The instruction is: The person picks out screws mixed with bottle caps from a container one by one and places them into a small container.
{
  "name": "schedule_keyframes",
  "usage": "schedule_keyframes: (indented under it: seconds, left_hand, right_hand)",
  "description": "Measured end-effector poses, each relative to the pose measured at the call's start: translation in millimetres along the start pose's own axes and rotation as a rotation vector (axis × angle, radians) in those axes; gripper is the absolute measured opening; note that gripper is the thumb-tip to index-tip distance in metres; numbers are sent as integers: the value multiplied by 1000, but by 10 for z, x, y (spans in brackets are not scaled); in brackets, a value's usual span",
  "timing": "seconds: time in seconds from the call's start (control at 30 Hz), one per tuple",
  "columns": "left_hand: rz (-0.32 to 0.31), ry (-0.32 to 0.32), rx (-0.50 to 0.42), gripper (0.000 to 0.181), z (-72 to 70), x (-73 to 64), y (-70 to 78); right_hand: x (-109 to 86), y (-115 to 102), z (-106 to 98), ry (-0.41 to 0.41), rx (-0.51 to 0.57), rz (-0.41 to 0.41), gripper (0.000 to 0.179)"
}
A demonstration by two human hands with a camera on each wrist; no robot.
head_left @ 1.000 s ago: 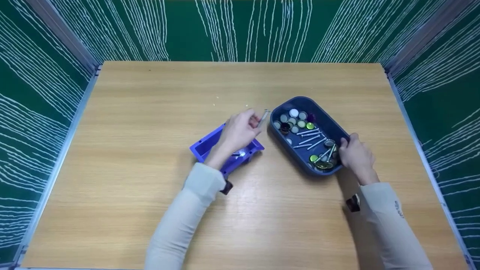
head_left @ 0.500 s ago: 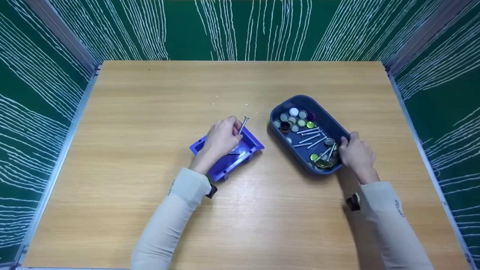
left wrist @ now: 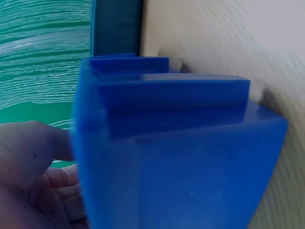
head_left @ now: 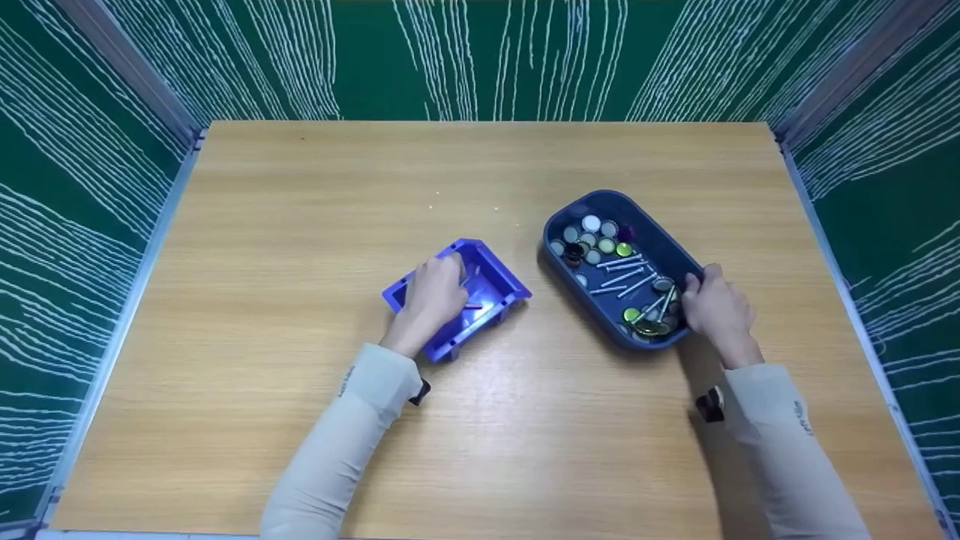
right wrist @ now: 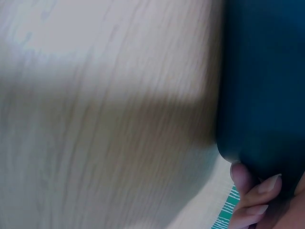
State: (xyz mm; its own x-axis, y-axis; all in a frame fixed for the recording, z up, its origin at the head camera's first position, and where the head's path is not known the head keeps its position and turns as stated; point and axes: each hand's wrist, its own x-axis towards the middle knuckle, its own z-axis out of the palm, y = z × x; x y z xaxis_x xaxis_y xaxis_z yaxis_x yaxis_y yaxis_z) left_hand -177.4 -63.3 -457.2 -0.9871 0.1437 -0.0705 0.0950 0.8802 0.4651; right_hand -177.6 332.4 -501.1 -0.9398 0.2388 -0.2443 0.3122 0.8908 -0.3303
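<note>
Near the middle of a light brown wood-grain table point(head_left: 262, 337), the left hand point(head_left: 431, 294) reaches down into a small violet-blue open plastic bin point(head_left: 495, 281); its fingers are bent, but I cannot tell whether they pinch anything, and the left wrist view has them partly hidden behind the bin's wall. A thin silver metal screw point(head_left: 472, 306) lies on the bin floor, just beside the hand. To the right, near the bin but apart from it, a dark blue rounded rectangular tray point(head_left: 660, 246) sits at a slant. The right hand point(head_left: 718, 315) grips the tray's near right end, fingers curled at the corner. Towards its far end, round bottle caps point(head_left: 607, 244), pale, dark and lime green, lie clustered with a plain white cap point(head_left: 591, 223); several silver metal screws point(head_left: 622, 277) lie roughly parallel across the middle, and more screws and caps are heaped beside the right hand. Green panels streaked with white lines point(head_left: 517, 75) stand around the table
</note>
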Motion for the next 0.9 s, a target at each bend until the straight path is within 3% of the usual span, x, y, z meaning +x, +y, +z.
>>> schedule_keyframes:
  seconds: [0.3, 0.63, 0.9]
  left_hand:
    - [-44, -9, 85, 11, -25, 23, 20]
    - [-24, -4, 16, 22, -153, 50, 115]
    - [8, -16, -10, 19, -165, 110, 261]
  right_hand:
    - [-6, 9, -20, -9, 7, 2, 56]
    - [-8, 21, -8, 19, 19, 4, 52]
    - [-11, 18, 11, 15, 23, 5, 51]
